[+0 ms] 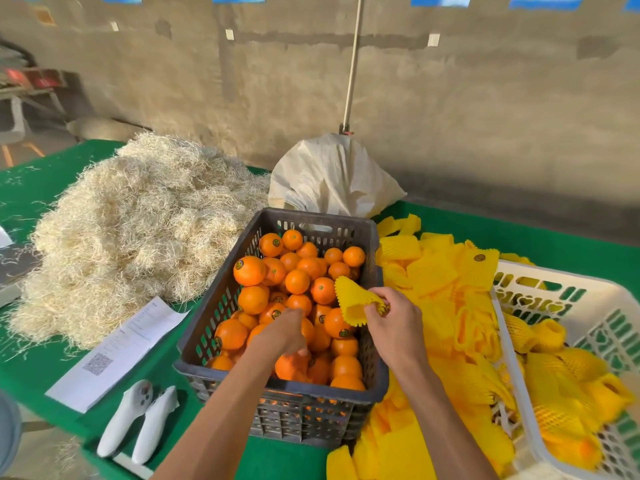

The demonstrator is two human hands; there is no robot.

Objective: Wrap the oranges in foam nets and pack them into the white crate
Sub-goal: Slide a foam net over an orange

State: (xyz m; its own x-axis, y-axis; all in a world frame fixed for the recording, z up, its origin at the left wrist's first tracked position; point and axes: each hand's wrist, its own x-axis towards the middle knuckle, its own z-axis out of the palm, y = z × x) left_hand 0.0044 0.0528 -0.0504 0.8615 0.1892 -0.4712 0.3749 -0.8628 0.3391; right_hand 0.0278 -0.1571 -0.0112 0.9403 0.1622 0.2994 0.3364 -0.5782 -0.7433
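A person's two bare arms reach forward over a green-covered table (41, 362). Only forearms and hands show; the rest of the body is out of view.

The left hand (285, 332) is down inside a dark grey slatted crate (221, 306), fingers curled over an orange (291, 367). The hand's back hides the fingertips, so I cannot tell how firm the grasp is, or whether it has lifted the fruit. The right hand (393, 318) hovers above the crate's right side and pinches one yellow foam net (356, 303), held open like a cup between thumb and fingers.

The loose oranges (298, 282) fill the dark crate almost to the rim. About thirty show on top; deeper layers are hidden. Several carry small dark stickers too small to read.

Right of the dark crate, touching its wall, lies a heap of yellow foam nets (443, 282), too tangled to count, running off the bottom edge. Beyond it stands the white crate (554, 285), cut off at the right edge. Inside it lie wrapped oranges (550, 372), five or six visible, with bare room left toward its far wall.

Left of the dark crate sits a big pile of pale straw (131, 230). A printed sheet (117, 348) with a square code lies before it, and two white handheld controllers (138, 424) lie side by side near the table's front edge. Behind the dark crate slumps a white sack (329, 174), a pole (352, 64) rising from behind it against a blurred grey wall (485, 116).
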